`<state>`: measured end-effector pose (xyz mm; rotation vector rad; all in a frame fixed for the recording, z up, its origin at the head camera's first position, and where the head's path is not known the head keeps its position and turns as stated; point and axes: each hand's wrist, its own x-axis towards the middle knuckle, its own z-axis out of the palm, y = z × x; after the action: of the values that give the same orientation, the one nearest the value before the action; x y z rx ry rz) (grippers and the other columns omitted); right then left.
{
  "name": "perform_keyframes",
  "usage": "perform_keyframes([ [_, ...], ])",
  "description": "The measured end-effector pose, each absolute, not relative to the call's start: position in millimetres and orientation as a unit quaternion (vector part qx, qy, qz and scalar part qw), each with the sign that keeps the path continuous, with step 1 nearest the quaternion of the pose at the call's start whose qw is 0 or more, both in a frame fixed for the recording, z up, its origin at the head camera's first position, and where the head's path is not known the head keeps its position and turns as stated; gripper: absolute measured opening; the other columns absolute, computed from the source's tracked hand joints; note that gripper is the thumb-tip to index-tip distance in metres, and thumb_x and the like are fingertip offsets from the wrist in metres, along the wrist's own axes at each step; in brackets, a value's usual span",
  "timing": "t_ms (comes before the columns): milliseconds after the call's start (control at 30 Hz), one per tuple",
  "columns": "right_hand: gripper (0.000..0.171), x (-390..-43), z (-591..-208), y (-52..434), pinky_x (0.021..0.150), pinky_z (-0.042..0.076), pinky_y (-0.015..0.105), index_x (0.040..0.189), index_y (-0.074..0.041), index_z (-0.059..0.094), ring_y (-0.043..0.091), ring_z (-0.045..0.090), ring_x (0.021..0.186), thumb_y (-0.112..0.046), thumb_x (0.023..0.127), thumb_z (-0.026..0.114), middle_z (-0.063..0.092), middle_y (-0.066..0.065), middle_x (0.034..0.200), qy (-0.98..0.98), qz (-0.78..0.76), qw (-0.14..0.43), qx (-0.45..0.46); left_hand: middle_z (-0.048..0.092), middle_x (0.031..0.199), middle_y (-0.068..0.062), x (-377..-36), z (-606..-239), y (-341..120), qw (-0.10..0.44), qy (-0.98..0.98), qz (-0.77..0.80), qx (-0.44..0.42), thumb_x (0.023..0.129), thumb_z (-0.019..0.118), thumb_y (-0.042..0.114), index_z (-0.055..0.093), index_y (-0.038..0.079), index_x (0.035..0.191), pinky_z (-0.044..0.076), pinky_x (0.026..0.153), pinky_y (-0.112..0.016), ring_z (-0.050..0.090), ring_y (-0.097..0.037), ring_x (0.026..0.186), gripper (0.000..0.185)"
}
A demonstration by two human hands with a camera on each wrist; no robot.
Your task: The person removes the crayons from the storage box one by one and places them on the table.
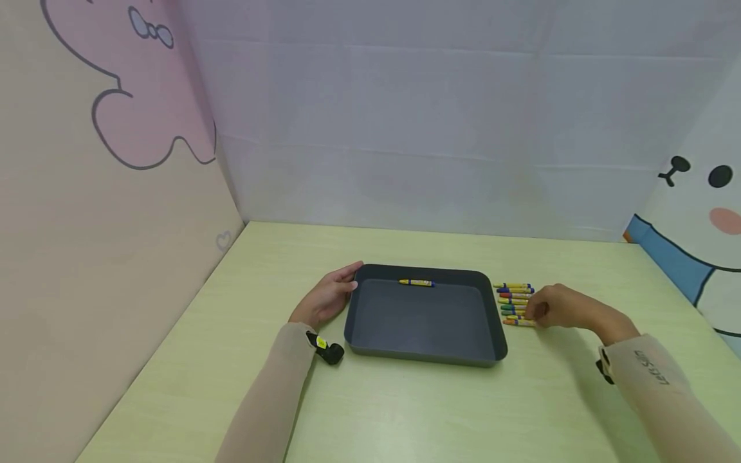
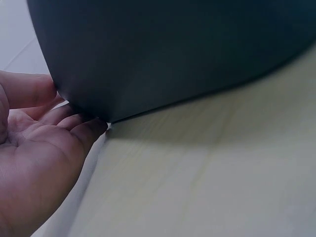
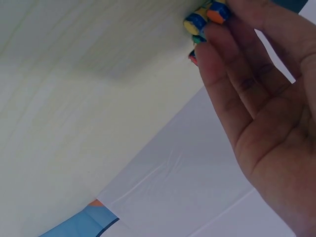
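My left hand [image 1: 326, 297] holds the left side of a dark grey rectangular tray [image 1: 425, 355], thumb at the rim. In the left wrist view, the fingertips [image 2: 96, 129] reach the tray's bottom edge. One yellow-wrapped crayon [image 1: 416, 282] lies inside along the tray's far wall. To the right of the tray, several crayons [image 1: 514, 290] lie side by side in a row, tips leftward. My right hand [image 1: 558, 307] bends over the near end of this row. Its thumb and fingers pinch the orange crayon [image 3: 217, 13]; a yellow-ended crayon [image 3: 193, 23] is right beside it.
The tray and crayons rest on a pale yellow-green table [image 1: 405, 411]. A white sheet [image 1: 393, 128] hangs behind the table's far edge. Printed cartoon panels stand at the left [image 1: 116, 212] and right [image 1: 718, 225].
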<state>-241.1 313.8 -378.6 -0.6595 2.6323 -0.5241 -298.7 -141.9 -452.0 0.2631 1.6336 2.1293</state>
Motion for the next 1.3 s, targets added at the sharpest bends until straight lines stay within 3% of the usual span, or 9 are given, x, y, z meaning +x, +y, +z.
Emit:
perform_keyframes([
  [167,0.016,-241.1,-378.8,313.9,0.062,0.047,0.024,0.089,-0.009,0.071,0.004,0.053,0.072,0.004,0.079,0.068,0.066,-0.002,0.083,0.935,-0.19,0.184,-0.235,0.005,0.163,-0.01,-298.6,-450.6,-140.6,0.218,0.587,0.774,0.089,0.097,0.035,-0.011,0.021,0.001,0.153,0.012,0.12,-0.039,0.002,-0.022,0.149,0.059],
  [567,0.016,-241.4,-381.1,314.2,0.06,0.044,0.024,0.087,-0.01,0.068,0.004,0.048,0.07,0.003,0.078,0.069,0.061,-0.003,0.08,0.935,-0.193,0.18,-0.236,0.001,0.163,-0.009,-300.7,-452.3,-141.6,0.221,0.591,0.771,0.092,0.097,0.036,-0.011,0.021,0.002,0.153,0.007,0.12,-0.039,-0.006,-0.022,0.149,0.059],
  [900,0.014,-242.2,-382.6,314.3,0.06,0.045,0.024,0.085,-0.01,0.068,0.003,0.049,0.07,0.002,0.078,0.07,0.062,-0.004,0.08,0.935,-0.193,0.18,-0.237,0.001,0.162,-0.011,-300.3,-451.9,-140.7,0.219,0.586,0.775,0.095,0.097,0.035,-0.012,0.019,0.0,0.152,0.009,0.12,-0.039,-0.005,-0.022,0.149,0.059],
  [1300,0.01,-241.0,-377.4,312.2,0.06,0.048,0.026,0.089,-0.009,0.07,0.006,0.055,0.071,-0.002,0.082,0.07,0.065,-0.002,0.083,0.932,-0.205,0.198,-0.225,-0.002,0.163,-0.006,-298.9,-452.3,-142.1,0.226,0.601,0.761,0.091,0.098,0.036,-0.009,0.02,0.006,0.154,0.007,0.121,-0.037,-0.008,-0.019,0.149,0.06],
])
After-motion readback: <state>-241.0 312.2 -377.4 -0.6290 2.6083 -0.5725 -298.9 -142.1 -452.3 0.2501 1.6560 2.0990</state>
